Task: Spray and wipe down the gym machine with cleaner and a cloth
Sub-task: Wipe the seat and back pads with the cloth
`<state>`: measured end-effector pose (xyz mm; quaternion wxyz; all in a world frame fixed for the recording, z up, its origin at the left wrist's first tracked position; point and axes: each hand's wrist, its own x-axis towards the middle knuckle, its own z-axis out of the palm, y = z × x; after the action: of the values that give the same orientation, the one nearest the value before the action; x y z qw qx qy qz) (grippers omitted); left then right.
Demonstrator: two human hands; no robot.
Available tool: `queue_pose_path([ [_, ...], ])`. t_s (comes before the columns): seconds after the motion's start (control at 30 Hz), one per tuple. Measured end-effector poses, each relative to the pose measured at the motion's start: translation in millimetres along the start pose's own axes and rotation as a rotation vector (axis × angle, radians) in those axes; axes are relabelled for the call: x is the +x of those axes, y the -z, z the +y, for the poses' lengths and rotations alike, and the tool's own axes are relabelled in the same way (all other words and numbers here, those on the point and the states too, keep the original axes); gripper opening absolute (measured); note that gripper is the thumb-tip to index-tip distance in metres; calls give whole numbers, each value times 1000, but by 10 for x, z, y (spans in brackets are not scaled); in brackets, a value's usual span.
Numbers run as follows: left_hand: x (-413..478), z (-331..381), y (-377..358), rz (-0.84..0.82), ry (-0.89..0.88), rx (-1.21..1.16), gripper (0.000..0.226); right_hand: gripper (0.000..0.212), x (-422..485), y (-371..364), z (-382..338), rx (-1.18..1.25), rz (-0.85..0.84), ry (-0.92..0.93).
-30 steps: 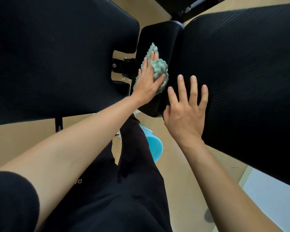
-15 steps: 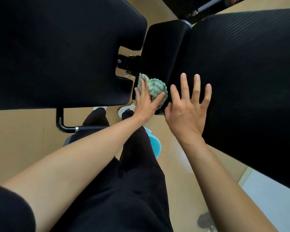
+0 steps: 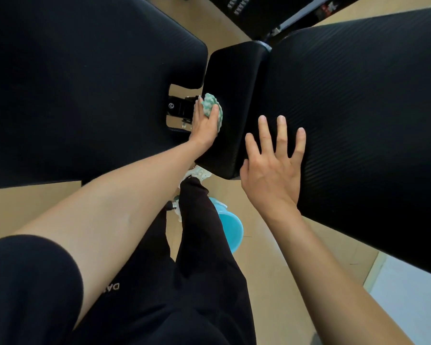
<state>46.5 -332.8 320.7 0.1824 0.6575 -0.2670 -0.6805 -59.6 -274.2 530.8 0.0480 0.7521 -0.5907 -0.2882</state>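
Note:
The gym machine has three black pads: a wide one [image 3: 85, 83] at left, a narrow middle pad [image 3: 234, 78], and a large ribbed pad [image 3: 358, 120] at right. My left hand [image 3: 204, 123] grips a bunched green-and-white cloth [image 3: 210, 107] and presses it on the left edge of the middle pad, beside the black metal bracket [image 3: 178, 109]. My right hand [image 3: 274, 163] lies flat with spread fingers on the near edge of the ribbed pad, holding nothing. No spray bottle can be made out for certain.
A light blue plastic container [image 3: 228, 225] stands on the tan floor beside my black-trousered leg [image 3: 199, 220]. A white shoe [image 3: 199, 174] shows under the middle pad. More dark machine parts [image 3: 271, 11] stand at the top.
My left hand slid the cloth down the middle pad toward its near end, then moved it back up along the pad's left edge. My right hand stayed flat on the ribbed pad.

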Motion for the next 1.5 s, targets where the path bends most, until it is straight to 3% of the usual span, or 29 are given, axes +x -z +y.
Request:
queue_pose_path([
  [0.33, 499, 1157, -2, 32, -250, 172, 70, 55, 4, 24, -10, 9, -54, -5],
  [0.67, 640, 1186, 82, 23, -126, 37, 79, 56, 23, 37, 0, 53, -46, -9],
  [0.93, 303, 396, 105, -41, 55, -107, 132, 52, 24, 11, 0, 52, -28, -9],
  [1.23, -179, -202, 125, -76, 267, -244, 126, 49, 15, -31, -5, 52, -2, -16],
  [1.5, -244, -516, 52, -107, 644, -518, 152, 47, 7, -29, -3, 84, 25, -24],
])
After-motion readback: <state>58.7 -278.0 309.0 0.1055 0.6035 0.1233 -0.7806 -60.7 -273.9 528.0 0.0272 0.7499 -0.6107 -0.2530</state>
